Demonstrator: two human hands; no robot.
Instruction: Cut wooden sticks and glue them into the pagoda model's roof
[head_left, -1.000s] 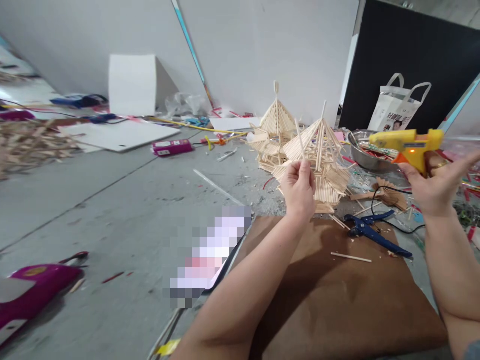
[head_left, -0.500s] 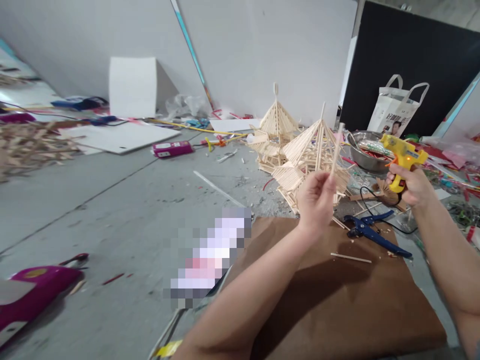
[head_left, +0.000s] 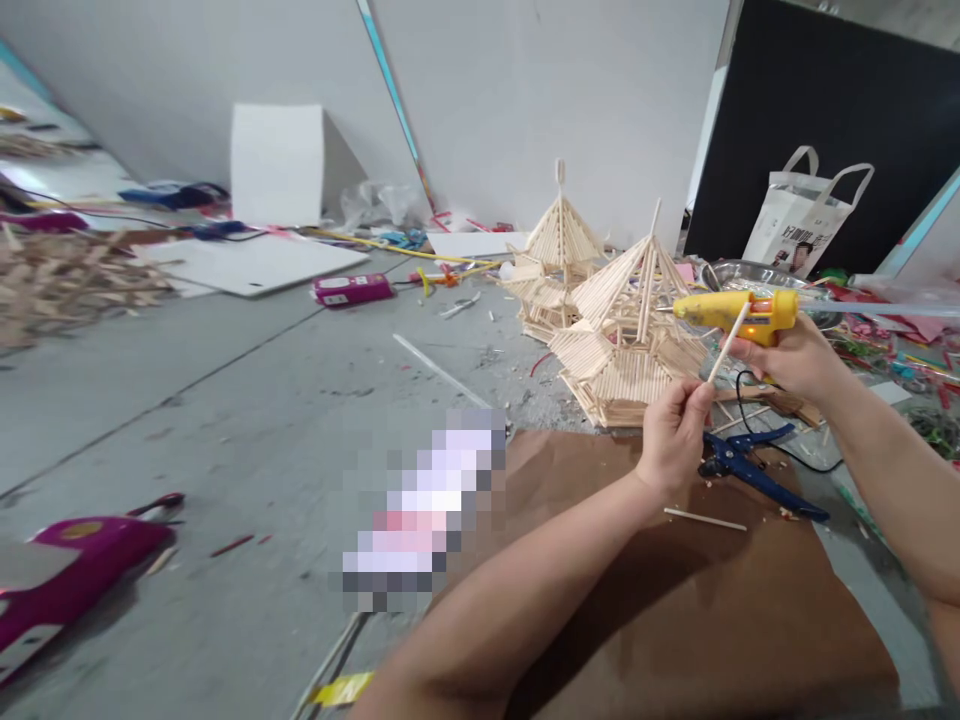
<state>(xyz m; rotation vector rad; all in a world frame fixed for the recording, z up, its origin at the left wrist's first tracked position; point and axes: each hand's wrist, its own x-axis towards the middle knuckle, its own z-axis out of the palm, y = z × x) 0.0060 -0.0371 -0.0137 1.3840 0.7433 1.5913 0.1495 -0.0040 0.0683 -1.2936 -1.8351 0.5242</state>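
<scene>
Pinched upright in my left hand (head_left: 677, 437) is a thin wooden stick (head_left: 726, 350), leaning right. My right hand (head_left: 808, 362) is wrapped round a yellow hot glue gun (head_left: 712, 308). The gun lies level, its nozzle towards the left, and a long clear glue stick (head_left: 885, 308) juts from its back. The stick's upper end crosses in front of the gun; whether they touch I cannot tell. Just beyond my left hand stands a model pavilion (head_left: 626, 370) of wooden sticks with a pointed roof. A second pavilion (head_left: 562, 235) stands behind it.
Blue cutters (head_left: 757, 475) and a loose stick (head_left: 705, 519) lie on brown board (head_left: 675, 640). A metal bowl (head_left: 772, 272) and a white bag (head_left: 802, 220) are at the back right. Left are purple packages (head_left: 352, 289), a wood pile (head_left: 67, 280) and a blurred-out bright object (head_left: 427, 500).
My right hand has swung the glue gun left and levelled it beside the stick. My left hand has moved right and lower, tilting the stick further right.
</scene>
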